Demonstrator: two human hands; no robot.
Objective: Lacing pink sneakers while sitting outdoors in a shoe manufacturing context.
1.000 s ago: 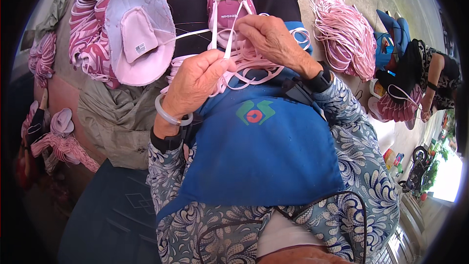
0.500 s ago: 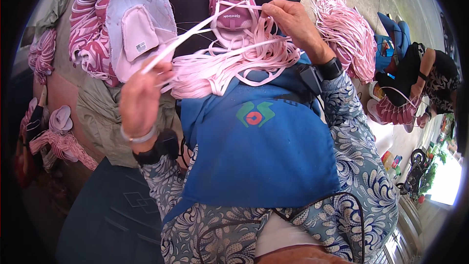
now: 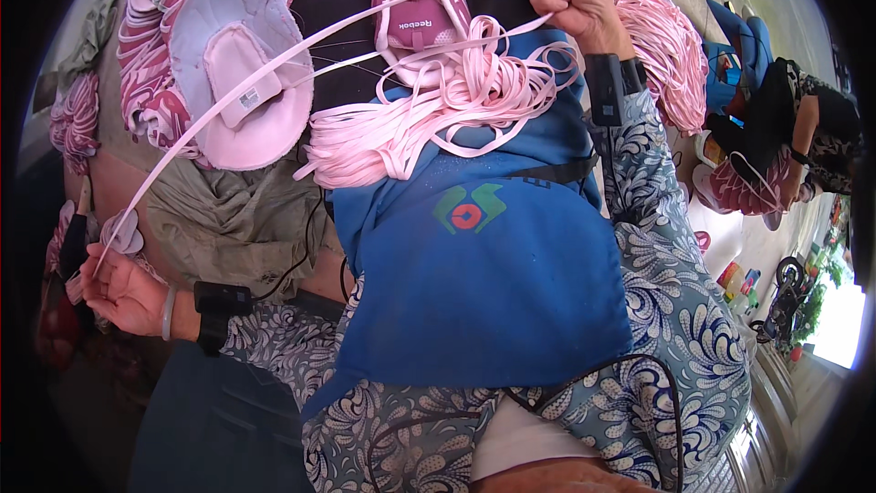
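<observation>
A pale pink shoelace (image 3: 301, 46) is stretched in a long diagonal between my two hands. Far out to the left, my left hand (image 3: 132, 297) is closed on one end of it, palm partly up. My right hand (image 3: 575, 2) pinches the same lace at the upper right, and another strand runs from its lower fingers toward the shoe. Between my dark-clad knees lies a pink and maroon shoe upper (image 3: 420, 23) with lacing across its front. Just below it, a loose bundle of pink shoelaces (image 3: 392, 132) rests on my blue apron (image 3: 484, 301).
Stacked pink shoe uppers (image 3: 146, 82) lie at the left, beside an upturned upper with pale lining (image 3: 196, 36). A large heap of laces (image 3: 652, 46) is to the right. Further right, another person (image 3: 812, 128) handles shoe pieces; a motorcycle (image 3: 785, 297) stands behind.
My left hand has swung far out to the left and down, drawing the lace long and taut. My right hand has risen slightly up and to the right, still pinching the lace.
</observation>
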